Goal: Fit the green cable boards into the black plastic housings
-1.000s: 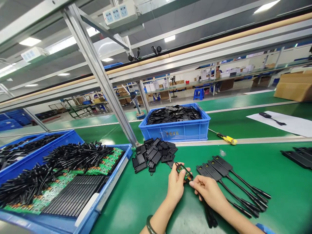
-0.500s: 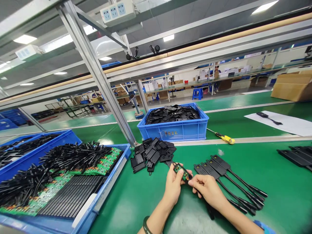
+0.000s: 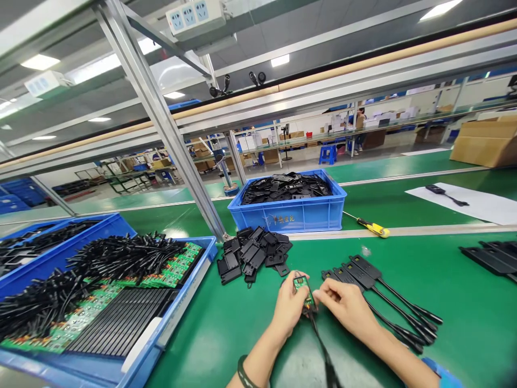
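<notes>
My left hand point(image 3: 290, 303) is closed around a green circuit board point(image 3: 301, 285) seated in a black plastic case, the thumb lying over it. From the board's lower end a black cable point(image 3: 322, 342) hangs down toward the front. My right hand point(image 3: 345, 303) is closed, its fingers curled and the tips at the right edge of the case; whether they pinch anything is hidden. To its right lie several black cased units with cables point(image 3: 363, 274). Beyond my left hand is a loose pile of black plastic case parts point(image 3: 254, 253).
A blue bin point(image 3: 286, 215) full of black parts stands behind the pile. Left, a blue tray point(image 3: 208, 253) holds boards with cables. A yellow screwdriver point(image 3: 375, 228), a paper sheet point(image 3: 484, 207), more black units point(image 3: 490, 256) and a cardboard box point(image 3: 484, 143) are to the right.
The board has turned more upright in my left hand. My right hand has let go of the cable and moved up to the case's right edge; the cable now hangs down.
</notes>
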